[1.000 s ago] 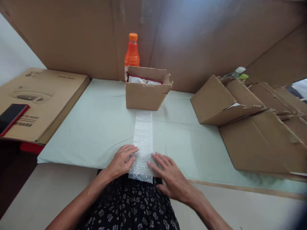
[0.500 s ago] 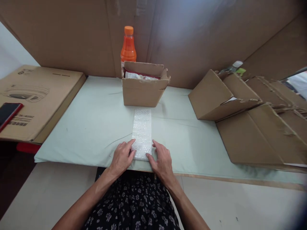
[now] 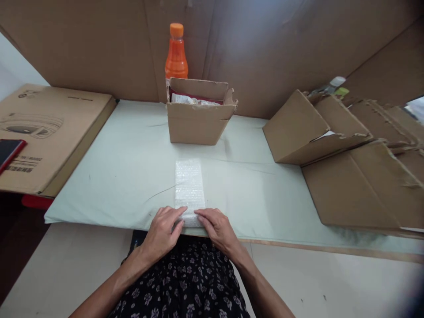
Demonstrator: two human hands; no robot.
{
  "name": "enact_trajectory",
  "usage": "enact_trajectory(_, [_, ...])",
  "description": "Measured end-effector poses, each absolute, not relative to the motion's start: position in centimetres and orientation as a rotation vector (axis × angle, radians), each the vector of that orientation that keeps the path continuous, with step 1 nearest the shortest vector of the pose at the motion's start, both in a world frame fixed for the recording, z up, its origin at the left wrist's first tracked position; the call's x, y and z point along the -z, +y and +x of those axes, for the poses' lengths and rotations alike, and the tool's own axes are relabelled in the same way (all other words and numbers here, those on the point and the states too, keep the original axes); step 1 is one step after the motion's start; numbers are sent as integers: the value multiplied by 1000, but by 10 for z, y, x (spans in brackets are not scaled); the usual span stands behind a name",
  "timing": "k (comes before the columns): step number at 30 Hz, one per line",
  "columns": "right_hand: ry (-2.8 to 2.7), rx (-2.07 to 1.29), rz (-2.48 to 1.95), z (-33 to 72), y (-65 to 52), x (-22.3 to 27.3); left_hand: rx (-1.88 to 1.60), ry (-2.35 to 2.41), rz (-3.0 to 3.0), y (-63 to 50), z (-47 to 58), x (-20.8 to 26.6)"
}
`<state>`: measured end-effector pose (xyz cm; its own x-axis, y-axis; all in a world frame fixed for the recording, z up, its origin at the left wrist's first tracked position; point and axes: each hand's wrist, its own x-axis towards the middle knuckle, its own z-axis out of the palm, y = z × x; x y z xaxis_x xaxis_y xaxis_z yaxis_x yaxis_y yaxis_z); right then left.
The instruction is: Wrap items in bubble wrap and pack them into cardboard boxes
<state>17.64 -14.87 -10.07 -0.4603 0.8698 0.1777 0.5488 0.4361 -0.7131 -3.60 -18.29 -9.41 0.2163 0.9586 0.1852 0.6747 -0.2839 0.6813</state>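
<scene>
A strip of clear bubble wrap (image 3: 189, 183) lies lengthwise on the pale green cloth, its near end close to the table edge. That near end looks thicker, as if folded over on itself. My left hand (image 3: 165, 225) grips its left side, index finger on top and thumb low at the near corner. On the opposite side, my right hand (image 3: 218, 227) pinches the near end with thumb and index finger. The other fingers of both hands are curled and partly hidden.
Beyond the strip stands an open cardboard box (image 3: 195, 123) with white packets inside, an orange bottle (image 3: 176, 57) behind it. Several cut cardboard boxes (image 3: 347, 185) fill the right. At left, a phone (image 3: 9, 152) rests on a flat carton (image 3: 76, 119).
The bubble wrap has shifted towards me and slightly left. My hands have drawn closer together over its near end, with the index fingers now on top of it.
</scene>
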Motion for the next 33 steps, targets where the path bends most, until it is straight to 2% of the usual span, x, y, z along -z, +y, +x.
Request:
enact_trajectory(5, [-2167,-484,-1219,180,-150,97,-730,1736,2036,-170,-30,101])
enact_trajectory(9, [-2364,-431,-1112,179,-151,100,-865,1580,2143,-174,-33,100])
enact_trajectory(13, [-2286,-501,-1115,176,-152,99,-888,1441,2135,-186,-37,96])
enact_trajectory(15, [-2217,-523,-1128,176,-154,96,-887,1496,2052,-185,-37,97])
enact_trajectory(20, [-2225,-322,-1176,176,-152,95,-850,1770,2058,-164,-33,104])
enact_trajectory(25, [-2409,-316,-1145,170,-142,98,-947,1634,2182,-165,-37,103])
enact_trajectory(28, [-2355,-436,-1141,170,-142,93,-917,1518,2147,-176,-41,97])
enact_trajectory(31, [-2281,-560,-1170,173,-146,88,-870,1557,2051,-178,-40,92])
enact_trajectory(33, [-2227,-483,-1240,175,-147,86,-794,1650,2049,-170,-37,92])
